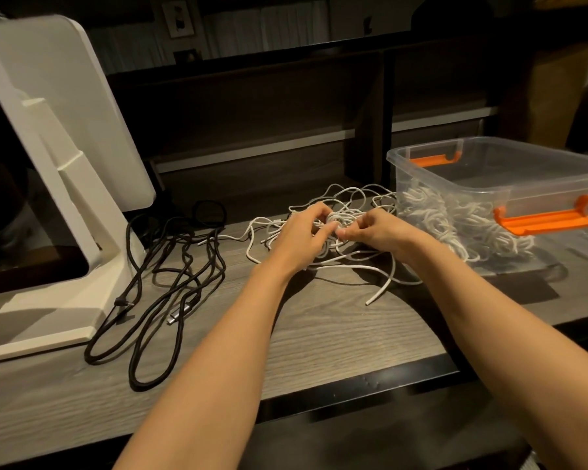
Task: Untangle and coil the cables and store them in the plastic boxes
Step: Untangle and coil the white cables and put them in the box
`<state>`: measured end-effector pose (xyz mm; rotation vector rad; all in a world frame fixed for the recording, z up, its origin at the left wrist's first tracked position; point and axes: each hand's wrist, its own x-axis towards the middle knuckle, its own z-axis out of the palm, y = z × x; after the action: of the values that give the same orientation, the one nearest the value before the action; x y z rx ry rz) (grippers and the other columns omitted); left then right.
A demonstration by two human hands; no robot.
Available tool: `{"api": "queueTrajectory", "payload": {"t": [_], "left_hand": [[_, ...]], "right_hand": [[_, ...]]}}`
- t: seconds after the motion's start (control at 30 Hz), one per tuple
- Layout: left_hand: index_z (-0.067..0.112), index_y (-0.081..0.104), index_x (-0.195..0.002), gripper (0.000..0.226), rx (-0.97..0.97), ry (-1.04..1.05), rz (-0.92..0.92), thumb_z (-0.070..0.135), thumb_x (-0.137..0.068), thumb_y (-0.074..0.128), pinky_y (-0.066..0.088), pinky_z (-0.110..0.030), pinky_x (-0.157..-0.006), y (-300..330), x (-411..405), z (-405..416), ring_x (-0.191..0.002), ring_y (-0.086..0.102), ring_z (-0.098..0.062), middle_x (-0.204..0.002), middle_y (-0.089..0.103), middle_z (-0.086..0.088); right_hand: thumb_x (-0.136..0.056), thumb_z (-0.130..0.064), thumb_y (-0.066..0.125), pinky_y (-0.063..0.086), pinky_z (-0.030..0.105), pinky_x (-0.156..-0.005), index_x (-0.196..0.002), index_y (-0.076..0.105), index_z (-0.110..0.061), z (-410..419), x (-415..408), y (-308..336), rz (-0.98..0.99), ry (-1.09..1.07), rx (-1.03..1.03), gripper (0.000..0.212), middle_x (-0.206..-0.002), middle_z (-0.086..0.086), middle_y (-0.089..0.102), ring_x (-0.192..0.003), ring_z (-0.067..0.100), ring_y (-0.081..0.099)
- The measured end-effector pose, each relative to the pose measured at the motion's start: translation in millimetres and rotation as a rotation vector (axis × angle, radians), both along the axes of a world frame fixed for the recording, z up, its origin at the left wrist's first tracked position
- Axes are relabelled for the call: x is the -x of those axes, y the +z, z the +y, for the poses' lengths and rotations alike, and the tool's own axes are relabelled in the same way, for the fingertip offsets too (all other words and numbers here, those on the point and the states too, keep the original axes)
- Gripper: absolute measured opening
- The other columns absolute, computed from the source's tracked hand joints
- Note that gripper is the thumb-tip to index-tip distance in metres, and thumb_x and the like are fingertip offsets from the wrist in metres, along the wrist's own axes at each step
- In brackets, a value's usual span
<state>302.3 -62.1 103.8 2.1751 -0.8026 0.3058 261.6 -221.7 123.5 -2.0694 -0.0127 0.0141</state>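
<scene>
Both hands work the white cable tangle [340,239] on the wood-grain desk [319,334]: left hand [299,232] and right hand [370,228] each have fingers curled, pinching one small coil between them. Just right, the clear plastic box [510,184] (orange latches) holds coiled white cables; black cables [170,266] lie left.

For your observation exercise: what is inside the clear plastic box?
The clear plastic box holds white coiled cables, seen through its wall. Its far corners cannot be made out.
</scene>
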Motion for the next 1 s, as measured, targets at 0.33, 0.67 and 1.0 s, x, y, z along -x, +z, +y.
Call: {"api": "queueTrajectory", "payload": {"t": [0.33,0.67,1.0], "left_hand": [[0.017,0.057,-0.124,0.030,-0.118,-0.010,-0.126,0.018,-0.093,0.058,0.056,-0.039,-0.084,3,5,-1,-0.098,0.063,-0.018,-0.113,0.064,-0.003],[0.018,0.056,-0.128,0.046,-0.134,0.112,-0.265,0.024,-0.085,0.072,0.046,-0.026,-0.081,1,10,-7,-0.102,0.060,-0.016,-0.115,0.065,-0.001],[0.021,0.057,-0.129,0.049,-0.046,0.139,-0.244,0.030,-0.084,0.073,0.042,-0.024,-0.075,-2,9,-13,-0.096,0.057,-0.010,-0.115,0.065,0.001]], "right_hand": [[-0.087,-0.026,0.067,0.040,0.022,-0.065,-0.087,0.069,0.002,1,-1,-2,-0.049,-0.071,-0.054,0.028,-0.073,0.006,0.059,-0.069,0.011,0.052],[-0.085,-0.028,0.070,0.038,0.021,-0.064,-0.076,0.068,-0.013,9,0,-4,-0.062,-0.170,-0.149,0.018,-0.077,0.001,0.064,-0.076,0.009,0.054],[-0.091,-0.022,0.062,0.054,0.019,-0.060,-0.086,0.060,-0.008,16,-3,-6,-0.103,-0.194,-0.252,0.014,-0.080,0.010,0.067,-0.063,0.011,0.064]]}}
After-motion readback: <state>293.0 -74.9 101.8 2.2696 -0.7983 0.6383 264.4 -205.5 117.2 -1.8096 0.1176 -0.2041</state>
